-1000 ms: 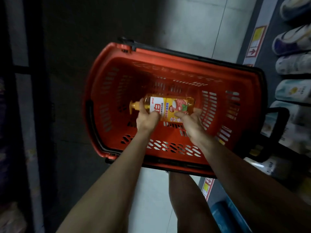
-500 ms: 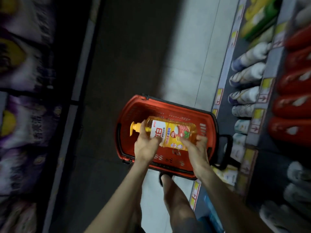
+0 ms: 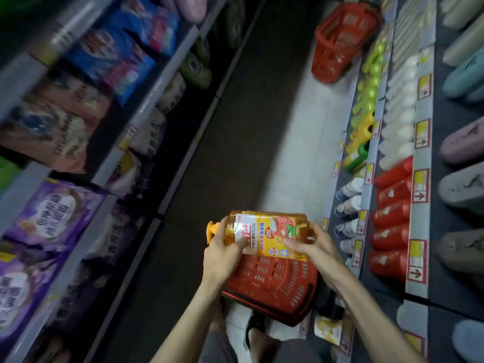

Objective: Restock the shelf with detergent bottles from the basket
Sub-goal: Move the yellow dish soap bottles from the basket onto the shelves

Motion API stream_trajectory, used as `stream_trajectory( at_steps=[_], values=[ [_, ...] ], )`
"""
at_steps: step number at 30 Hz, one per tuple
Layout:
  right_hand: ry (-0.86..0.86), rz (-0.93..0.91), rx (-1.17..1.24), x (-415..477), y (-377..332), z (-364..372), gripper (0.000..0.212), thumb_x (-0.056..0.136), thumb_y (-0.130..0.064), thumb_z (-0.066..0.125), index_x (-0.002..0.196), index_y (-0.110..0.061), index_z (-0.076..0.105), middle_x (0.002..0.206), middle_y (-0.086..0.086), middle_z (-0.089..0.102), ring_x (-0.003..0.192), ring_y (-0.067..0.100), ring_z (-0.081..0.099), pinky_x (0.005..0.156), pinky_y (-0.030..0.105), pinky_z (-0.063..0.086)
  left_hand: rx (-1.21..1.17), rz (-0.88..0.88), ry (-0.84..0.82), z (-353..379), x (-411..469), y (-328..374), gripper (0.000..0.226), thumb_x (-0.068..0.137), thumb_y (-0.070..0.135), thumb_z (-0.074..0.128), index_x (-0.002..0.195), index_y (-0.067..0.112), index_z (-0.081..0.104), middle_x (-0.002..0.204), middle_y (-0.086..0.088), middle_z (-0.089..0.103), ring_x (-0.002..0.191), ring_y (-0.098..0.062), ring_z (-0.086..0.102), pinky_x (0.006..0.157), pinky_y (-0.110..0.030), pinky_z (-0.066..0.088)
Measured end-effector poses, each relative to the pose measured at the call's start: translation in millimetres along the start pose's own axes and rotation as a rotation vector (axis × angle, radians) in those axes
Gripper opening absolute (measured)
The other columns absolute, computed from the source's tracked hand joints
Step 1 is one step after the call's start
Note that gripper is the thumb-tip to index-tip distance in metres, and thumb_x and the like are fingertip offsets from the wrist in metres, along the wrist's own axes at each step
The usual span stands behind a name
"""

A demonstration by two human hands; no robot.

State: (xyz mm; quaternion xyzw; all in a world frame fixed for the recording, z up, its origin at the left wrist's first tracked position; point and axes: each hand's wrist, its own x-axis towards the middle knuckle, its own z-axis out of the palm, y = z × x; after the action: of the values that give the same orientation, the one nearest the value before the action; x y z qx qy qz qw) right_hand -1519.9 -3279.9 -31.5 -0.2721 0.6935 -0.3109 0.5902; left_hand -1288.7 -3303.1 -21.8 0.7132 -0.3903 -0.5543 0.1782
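Whereas a second ago the amber plastic detergent bottle (image 3: 264, 231) with its yellow label lay low in the red slatted plastic basket (image 3: 272, 279), it is now lifted clear above it. It lies sideways, the left hand (image 3: 222, 254) gripping the pump end and the right hand (image 3: 314, 244) clasping the base. Shelving likely comes next. Pale floor tiles (image 3: 301, 142) run between stocked shelves (image 3: 369, 176); another red basket (image 3: 337, 45) stands further along.
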Motion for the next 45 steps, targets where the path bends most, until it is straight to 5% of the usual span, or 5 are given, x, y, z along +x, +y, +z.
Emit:
stream_trajectory(
  at_steps=[10,18,27,39,45],
  values=[
    [-0.222,-0.089,0.157,-58,-93,10,0.08,0.055,-0.02,0.098,0.126,-0.004,0.064,0.117,0.017,0.078,0.103,0.038,0.077,0.096,0.052,0.059,-0.184,0.287,0.143,-73,-88,48,0.063,0.088,0.031,0.085,0.141,0.052,0.057,0.121,0.01,0.077,0.108,-0.006,0.074,0.101,-0.039,0.058],
    [-0.346,-0.187,0.287,-76,-155,31,0.061,0.077,-0.013,0.086,0.132,-0.002,0.064,0.12,0.019,0.077,0.11,0.036,0.075,0.102,0.051,0.055,-1.042,0.165,0.181,-81,-124,90,0.071,0.08,0.02,0.085,0.142,0.007,0.054,0.124,-0.017,0.075,0.113,-0.028,0.075,0.105,-0.047,0.055],
    [-0.638,-0.208,0.24,-79,-170,38,0.057,0.09,-0.009,0.078,0.143,-0.005,0.057,0.137,0.021,0.068,0.127,0.038,0.066,0.106,0.045,0.05,-1.118,0.222,0.085,-73,-140,139,0.059,0.083,0.028,0.079,0.136,0.008,0.062,0.121,-0.016,0.077,0.107,-0.031,0.077,0.08,-0.037,0.066],
    [-0.854,-0.496,-0.374,-119,-222,127,0.09,0.066,-0.057,0.094,0.142,-0.025,0.056,0.132,-0.003,0.072,0.127,0.015,0.066,0.113,0.046,0.051,-0.678,0.571,0.394,-156,-195,89,0.068,0.066,0.046,0.089,0.126,0.023,0.068,0.123,-0.003,0.076,0.115,-0.023,0.073,0.103,-0.053,0.055],
    [-0.989,-0.663,-0.468,-193,-213,211,0.07,0.078,-0.04,0.085,0.142,-0.029,0.057,0.132,-0.008,0.071,0.127,0.009,0.065,0.11,0.036,0.051,-0.642,0.619,0.559,-211,-254,39,0.059,0.074,0.04,0.088,0.126,0.021,0.068,0.124,-0.003,0.076,0.116,-0.023,0.073,0.098,-0.046,0.059]
  ],
)
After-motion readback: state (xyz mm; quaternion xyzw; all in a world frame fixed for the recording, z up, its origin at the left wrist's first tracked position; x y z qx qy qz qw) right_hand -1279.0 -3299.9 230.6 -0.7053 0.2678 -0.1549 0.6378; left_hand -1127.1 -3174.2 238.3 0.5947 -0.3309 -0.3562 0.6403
